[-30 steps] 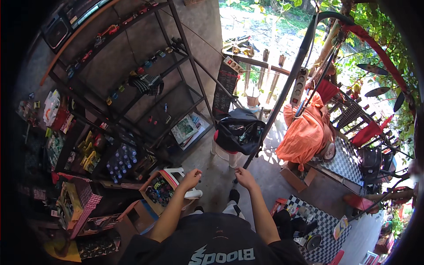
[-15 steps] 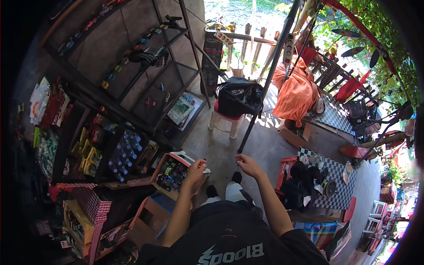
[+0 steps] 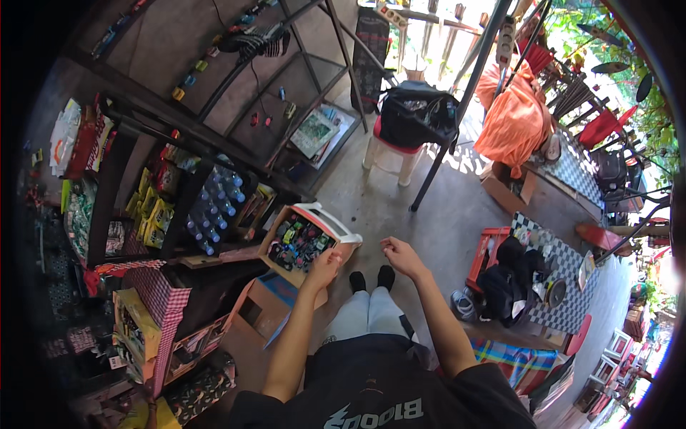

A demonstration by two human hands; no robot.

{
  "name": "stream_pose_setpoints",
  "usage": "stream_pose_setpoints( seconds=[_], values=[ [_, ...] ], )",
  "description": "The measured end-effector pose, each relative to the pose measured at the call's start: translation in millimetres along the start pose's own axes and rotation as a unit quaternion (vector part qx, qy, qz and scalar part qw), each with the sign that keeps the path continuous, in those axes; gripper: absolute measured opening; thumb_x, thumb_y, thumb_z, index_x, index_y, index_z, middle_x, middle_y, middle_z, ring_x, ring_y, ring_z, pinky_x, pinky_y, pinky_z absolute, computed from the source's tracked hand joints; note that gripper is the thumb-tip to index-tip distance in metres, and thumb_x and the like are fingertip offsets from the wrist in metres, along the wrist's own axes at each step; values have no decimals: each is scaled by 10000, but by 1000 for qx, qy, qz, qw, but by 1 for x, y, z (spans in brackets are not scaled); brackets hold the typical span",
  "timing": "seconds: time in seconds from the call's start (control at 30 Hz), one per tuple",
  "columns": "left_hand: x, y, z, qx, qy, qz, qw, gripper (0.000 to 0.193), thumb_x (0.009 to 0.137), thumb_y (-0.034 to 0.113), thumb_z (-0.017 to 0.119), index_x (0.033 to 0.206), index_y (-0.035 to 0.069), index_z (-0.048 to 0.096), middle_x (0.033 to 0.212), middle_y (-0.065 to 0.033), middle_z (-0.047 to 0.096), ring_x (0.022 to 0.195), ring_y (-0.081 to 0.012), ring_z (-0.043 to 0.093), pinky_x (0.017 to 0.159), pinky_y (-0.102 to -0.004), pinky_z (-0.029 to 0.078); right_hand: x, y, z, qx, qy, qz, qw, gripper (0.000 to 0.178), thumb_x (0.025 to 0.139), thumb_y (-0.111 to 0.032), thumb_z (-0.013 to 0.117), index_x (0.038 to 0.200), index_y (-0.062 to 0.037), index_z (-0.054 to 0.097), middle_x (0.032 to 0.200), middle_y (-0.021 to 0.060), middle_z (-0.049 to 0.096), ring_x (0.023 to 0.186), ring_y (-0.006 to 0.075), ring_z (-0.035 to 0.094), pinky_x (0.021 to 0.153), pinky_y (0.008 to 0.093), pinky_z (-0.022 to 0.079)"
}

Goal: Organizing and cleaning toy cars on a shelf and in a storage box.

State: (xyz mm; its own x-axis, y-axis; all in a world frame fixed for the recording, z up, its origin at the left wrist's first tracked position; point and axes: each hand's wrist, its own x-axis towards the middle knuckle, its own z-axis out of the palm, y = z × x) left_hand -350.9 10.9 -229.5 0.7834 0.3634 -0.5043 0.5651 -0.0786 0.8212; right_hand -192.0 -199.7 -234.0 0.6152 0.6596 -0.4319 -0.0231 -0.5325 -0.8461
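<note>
Grey concrete floor (image 3: 375, 196) runs beneath me, and both my dark-covered feet (image 3: 386, 277) now stand nearly level, where a second ago one was well ahead of the other. My left hand (image 3: 326, 268) is loosely curled, fingers bent toward the thumb; I cannot tell whether they pinch anything. My right hand (image 3: 401, 257) is half curled too, well apart from the left, and I cannot tell if its fingertips meet.

Just beyond my left hand sits the open box (image 3: 287, 274), full of small dark and coloured pieces. Earlier it lay off to the left of that hand; now the hand overlaps its near corner in view, though I cannot tell if they touch.

Farther right is a red crate (image 3: 488, 256). Ahead, the white stool (image 3: 389, 168) carries a black bag (image 3: 416, 118), both farther from my hands than before. Beyond hangs an orange cloth bundle (image 3: 511, 118).
</note>
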Motion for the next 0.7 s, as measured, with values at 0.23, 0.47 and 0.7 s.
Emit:
stream_pose_setpoints(
  seconds=[0.23,0.47,0.7],
  values=[
    [-5,-88,-42,-8,43,27,999,172,905,134,562,1019,16,612,863,-70,647,799,-145,619,744,-286,497,18,-11,72,15,-43,-31,998,308,864,-93,499,1141,13,580,912,120,640,823,191,605,772,318,489],
    [29,-167,-88,49,92,-23,994,192,871,46,550,1054,4,591,897,-97,653,804,-166,639,740,-284,505,81,-7,165,-52,-45,-43,997,368,858,-114,528,1204,10,544,977,157,624,867,219,616,785,321,486],
    [86,-204,-116,70,118,-41,990,222,857,92,586,1072,31,583,892,-96,651,784,-205,633,739,-333,500,164,12,246,-276,-131,-120,945,600,801,-164,609,1340,5,408,1198,221,576,1011,351,609,871,412,487]
  ],
)
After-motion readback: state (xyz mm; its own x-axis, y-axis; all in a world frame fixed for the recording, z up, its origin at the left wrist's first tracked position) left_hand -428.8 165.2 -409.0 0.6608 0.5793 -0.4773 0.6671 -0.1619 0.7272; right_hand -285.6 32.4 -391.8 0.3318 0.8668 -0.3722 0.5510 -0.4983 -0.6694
